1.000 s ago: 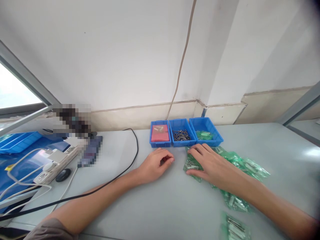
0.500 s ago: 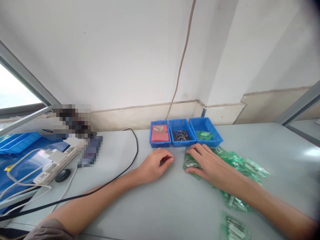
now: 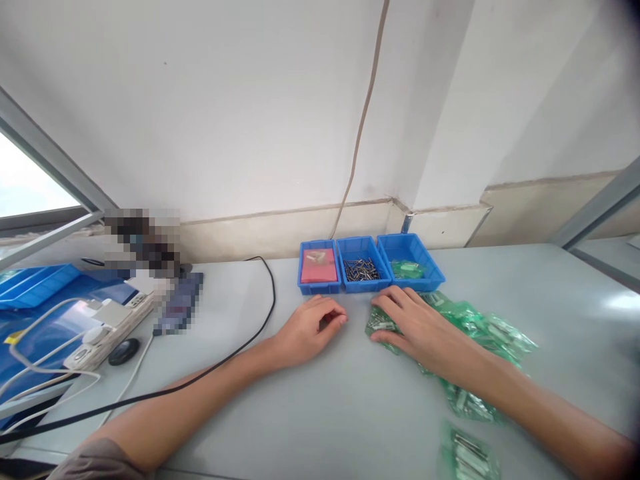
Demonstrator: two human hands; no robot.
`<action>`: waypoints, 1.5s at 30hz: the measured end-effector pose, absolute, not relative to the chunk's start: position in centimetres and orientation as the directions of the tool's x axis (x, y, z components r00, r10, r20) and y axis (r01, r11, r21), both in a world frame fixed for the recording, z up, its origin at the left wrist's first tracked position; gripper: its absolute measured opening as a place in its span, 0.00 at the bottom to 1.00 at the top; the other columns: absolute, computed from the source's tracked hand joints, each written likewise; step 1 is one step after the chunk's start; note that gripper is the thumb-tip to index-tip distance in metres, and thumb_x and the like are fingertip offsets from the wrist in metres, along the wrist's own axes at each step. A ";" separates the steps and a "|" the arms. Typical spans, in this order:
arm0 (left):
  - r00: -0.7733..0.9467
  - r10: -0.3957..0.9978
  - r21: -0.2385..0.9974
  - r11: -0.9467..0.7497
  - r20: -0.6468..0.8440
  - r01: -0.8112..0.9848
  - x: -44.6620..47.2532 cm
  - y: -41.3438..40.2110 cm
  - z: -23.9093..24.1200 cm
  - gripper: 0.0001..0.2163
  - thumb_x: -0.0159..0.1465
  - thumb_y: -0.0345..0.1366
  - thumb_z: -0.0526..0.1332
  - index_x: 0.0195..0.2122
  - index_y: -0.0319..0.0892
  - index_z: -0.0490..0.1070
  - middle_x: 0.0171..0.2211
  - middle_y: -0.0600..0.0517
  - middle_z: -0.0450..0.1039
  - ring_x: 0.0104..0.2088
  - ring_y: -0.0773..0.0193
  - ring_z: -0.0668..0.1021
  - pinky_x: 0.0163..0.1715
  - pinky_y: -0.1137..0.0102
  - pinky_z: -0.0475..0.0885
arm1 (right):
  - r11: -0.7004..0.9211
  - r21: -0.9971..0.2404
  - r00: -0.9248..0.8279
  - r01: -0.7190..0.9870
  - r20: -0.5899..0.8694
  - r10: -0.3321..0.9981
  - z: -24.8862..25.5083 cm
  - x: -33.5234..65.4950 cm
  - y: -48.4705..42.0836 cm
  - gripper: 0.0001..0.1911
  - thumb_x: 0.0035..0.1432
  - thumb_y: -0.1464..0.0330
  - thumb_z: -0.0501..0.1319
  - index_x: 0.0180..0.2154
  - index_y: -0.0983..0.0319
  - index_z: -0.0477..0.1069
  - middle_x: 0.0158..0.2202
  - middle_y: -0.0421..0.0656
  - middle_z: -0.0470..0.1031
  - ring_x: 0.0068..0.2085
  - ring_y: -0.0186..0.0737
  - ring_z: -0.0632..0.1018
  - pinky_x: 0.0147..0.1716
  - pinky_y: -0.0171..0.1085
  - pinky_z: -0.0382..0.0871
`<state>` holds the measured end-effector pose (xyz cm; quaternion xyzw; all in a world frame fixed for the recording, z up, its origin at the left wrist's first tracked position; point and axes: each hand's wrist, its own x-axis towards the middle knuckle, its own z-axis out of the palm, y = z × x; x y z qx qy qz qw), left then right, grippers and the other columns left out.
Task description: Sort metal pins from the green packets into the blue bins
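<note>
My left hand rests on the grey table, its fingers curled in and the thumb close to the index fingertip. Nothing shows in it. To its right, my right hand lies over a green plastic bag with small metal parts inside, fingers and thumb apart. The palm hides part of that bag. More green bags of metal parts lie in a pile beside and under the right forearm. A separate bag of long metal pieces lies nearer the front edge.
Behind my hands stand three blue bins: one with a red sheet or packet, one with loose screws, one with a green bag. A black cable crosses my left forearm. Leftward are a power strip and a black mouse-like object.
</note>
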<state>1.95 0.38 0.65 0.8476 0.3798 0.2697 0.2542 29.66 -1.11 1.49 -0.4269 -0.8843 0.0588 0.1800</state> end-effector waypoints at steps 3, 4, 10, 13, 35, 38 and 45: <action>0.566 0.779 0.633 -0.586 0.270 0.506 1.9 0.4 0.5 0.11 0.78 0.41 0.56 0.44 0.43 0.76 0.38 0.50 0.79 0.38 0.60 0.75 0.41 0.67 0.69 | 0.623 -0.273 -0.556 0.733 0.288 0.780 1.0 29.8 -1.0 0.19 0.70 0.57 0.66 0.56 0.59 0.71 0.51 0.51 0.75 0.51 0.58 0.74 0.48 0.54 0.74; 0.566 0.778 0.632 -0.588 0.271 0.505 1.9 0.4 0.5 0.11 0.78 0.40 0.56 0.44 0.43 0.76 0.38 0.50 0.79 0.38 0.60 0.75 0.41 0.67 0.69 | 0.619 -0.273 -0.550 0.736 0.290 0.783 0.9 29.8 -0.9 0.20 0.70 0.56 0.67 0.56 0.59 0.71 0.50 0.51 0.75 0.51 0.58 0.74 0.49 0.54 0.73; 0.567 0.779 0.632 -0.586 0.267 0.507 1.9 0.4 0.5 0.10 0.77 0.39 0.57 0.44 0.43 0.76 0.37 0.51 0.78 0.37 0.61 0.74 0.40 0.67 0.69 | 0.613 -0.286 -0.545 0.736 0.286 0.788 0.9 29.8 -0.8 0.24 0.68 0.57 0.68 0.59 0.60 0.70 0.52 0.51 0.75 0.52 0.59 0.74 0.50 0.53 0.73; 0.566 0.779 0.633 -0.587 0.270 0.505 1.9 0.4 0.6 0.09 0.77 0.39 0.57 0.44 0.43 0.75 0.37 0.51 0.78 0.37 0.61 0.74 0.40 0.67 0.69 | 0.613 -0.318 -0.556 0.723 0.258 0.790 1.1 29.7 -0.9 0.22 0.70 0.59 0.66 0.61 0.58 0.68 0.53 0.50 0.74 0.52 0.58 0.74 0.50 0.52 0.74; 0.610 0.753 0.654 -0.595 0.248 0.468 1.8 0.3 0.4 0.13 0.71 0.42 0.68 0.53 0.44 0.73 0.43 0.49 0.77 0.43 0.58 0.77 0.47 0.64 0.73 | 0.610 -0.533 -0.565 0.586 0.270 0.780 2.6 28.1 -2.1 0.10 0.77 0.64 0.54 0.52 0.55 0.71 0.48 0.47 0.77 0.51 0.52 0.75 0.50 0.49 0.73; 0.632 0.739 0.636 -0.609 0.235 0.475 1.8 0.4 0.7 0.14 0.70 0.44 0.69 0.52 0.44 0.73 0.44 0.48 0.76 0.43 0.57 0.77 0.48 0.63 0.72 | 0.584 -0.589 -0.567 0.558 0.242 0.787 2.9 27.8 -2.4 0.09 0.77 0.65 0.53 0.52 0.55 0.70 0.49 0.48 0.76 0.53 0.52 0.75 0.51 0.49 0.74; 0.688 0.685 0.600 -0.662 0.241 0.449 1.9 0.4 1.1 0.13 0.70 0.47 0.68 0.47 0.44 0.75 0.44 0.48 0.78 0.45 0.55 0.77 0.50 0.62 0.71 | 0.572 -0.658 -0.551 0.490 0.274 0.788 2.7 27.3 -2.8 0.05 0.74 0.68 0.54 0.49 0.54 0.66 0.52 0.47 0.74 0.53 0.49 0.76 0.51 0.47 0.75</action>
